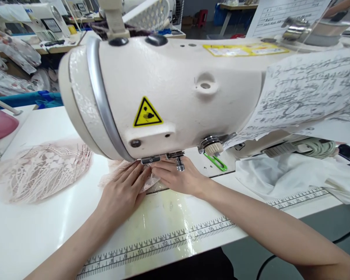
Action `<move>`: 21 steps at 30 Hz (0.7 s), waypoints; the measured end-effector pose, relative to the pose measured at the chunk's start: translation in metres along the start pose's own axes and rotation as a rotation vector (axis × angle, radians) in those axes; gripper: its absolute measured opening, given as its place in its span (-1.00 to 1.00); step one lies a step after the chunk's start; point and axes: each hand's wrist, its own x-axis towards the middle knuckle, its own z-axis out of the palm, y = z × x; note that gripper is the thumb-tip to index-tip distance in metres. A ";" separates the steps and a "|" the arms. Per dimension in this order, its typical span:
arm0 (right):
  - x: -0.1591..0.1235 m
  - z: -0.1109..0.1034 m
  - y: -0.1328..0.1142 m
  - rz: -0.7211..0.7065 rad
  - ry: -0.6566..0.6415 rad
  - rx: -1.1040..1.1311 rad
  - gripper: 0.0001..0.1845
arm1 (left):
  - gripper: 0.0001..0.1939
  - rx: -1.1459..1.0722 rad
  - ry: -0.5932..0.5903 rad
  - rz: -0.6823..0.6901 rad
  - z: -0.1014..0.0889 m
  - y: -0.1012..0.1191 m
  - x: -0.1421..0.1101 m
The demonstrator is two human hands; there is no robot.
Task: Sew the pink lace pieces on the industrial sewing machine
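The table's front edge (192,256) is running slantwise beneath both forearms, with a printed ruler (166,245) following it, and white tabletop (46,237) is stretching widest to the left of the left forearm. The sewing machine head (175,89) is hanging low over the work, leaving only a narrow gap in which the hands are sitting. The pink lace fabric (151,181) is lying beneath the hands, under the front of the head. The left hand (125,186) is resting flat on it, fingers close together and not curling round it; the right hand (177,175) is reaching under the head with its fingertips hidden, so I cannot tell whether it is pinching the fabric. A second lace piece (43,171) is lying well to the left. Green snips (217,162) are lying just beyond the right wrist, and a crumpled white cloth (286,173) is taking up the right side, beyond the right forearm.
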 end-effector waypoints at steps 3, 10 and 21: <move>0.001 0.000 0.004 0.006 -0.039 0.010 -0.78 | -0.61 0.008 -0.010 -0.002 0.000 0.000 0.000; 0.001 0.001 0.009 0.030 -0.077 0.059 -0.76 | -0.60 0.019 -0.021 -0.014 0.003 0.001 0.000; 0.003 0.000 0.009 0.037 -0.032 -0.008 -0.71 | -0.61 -0.076 0.021 0.109 0.000 -0.003 0.003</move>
